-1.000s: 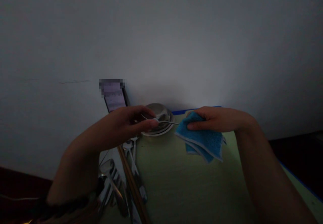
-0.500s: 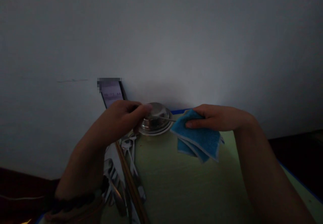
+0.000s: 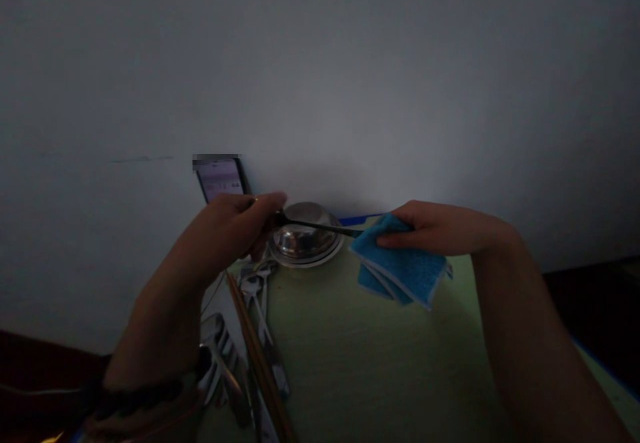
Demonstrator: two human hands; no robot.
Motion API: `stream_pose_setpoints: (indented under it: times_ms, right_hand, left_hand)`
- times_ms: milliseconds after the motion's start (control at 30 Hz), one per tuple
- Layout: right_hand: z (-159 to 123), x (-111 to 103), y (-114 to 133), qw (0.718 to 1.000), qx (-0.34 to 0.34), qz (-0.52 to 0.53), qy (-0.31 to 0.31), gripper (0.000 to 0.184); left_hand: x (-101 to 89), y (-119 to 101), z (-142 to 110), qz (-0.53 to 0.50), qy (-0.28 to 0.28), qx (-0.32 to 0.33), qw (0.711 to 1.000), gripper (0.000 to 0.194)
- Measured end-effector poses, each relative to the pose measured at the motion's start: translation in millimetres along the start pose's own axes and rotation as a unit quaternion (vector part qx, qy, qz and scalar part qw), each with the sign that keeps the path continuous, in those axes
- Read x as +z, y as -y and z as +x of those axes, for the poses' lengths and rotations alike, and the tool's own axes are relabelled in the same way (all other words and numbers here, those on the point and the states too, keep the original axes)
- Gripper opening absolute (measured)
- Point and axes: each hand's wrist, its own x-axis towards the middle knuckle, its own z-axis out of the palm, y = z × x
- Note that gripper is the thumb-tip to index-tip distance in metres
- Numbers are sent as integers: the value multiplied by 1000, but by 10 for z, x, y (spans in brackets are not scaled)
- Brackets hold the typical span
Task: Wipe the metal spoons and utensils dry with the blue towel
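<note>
My left hand (image 3: 235, 226) is closed on one end of a thin-handled piece of cutlery (image 3: 320, 226); my fingers hide that end, so I cannot tell its kind. The handle reaches right, above the upturned metal bowls, into a folded blue cloth (image 3: 405, 263). My right hand (image 3: 430, 226) pinches this cloth around the handle's far end, thumb on top. Its lower layers hang loose over the table.
Upturned metal bowls (image 3: 307, 240) stand by the wall, and a phone (image 3: 223, 178) leans behind my left hand. Chopsticks (image 3: 257, 356), spoons (image 3: 265, 323) and forks (image 3: 220, 350) lie at the left of the green table (image 3: 360, 370).
My hands have drawn slightly apart, left hand to the left and right hand with the cloth to the right. More of the cutlery handle shows between them.
</note>
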Motion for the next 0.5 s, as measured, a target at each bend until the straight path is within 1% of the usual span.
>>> stream_pose_setpoints:
  times_ms: [167, 333, 433, 500]
  right_hand:
    - [19, 11, 52, 999, -18, -26, -9, 39]
    - [62, 34, 169, 996, -73, -55, -4, 32]
    - [90, 56, 256, 989, -115, -85, -22, 26]
    - [103, 65, 284, 986, -131, -95, -31, 24]
  left_hand:
    - [104, -45, 27, -62, 59, 7, 996, 46]
    - [256, -252, 11, -50, 98, 54, 993, 40]
    - [312, -376, 8, -7, 86, 111, 990, 37]
    - [313, -406, 14, 11, 72, 131, 989, 35]
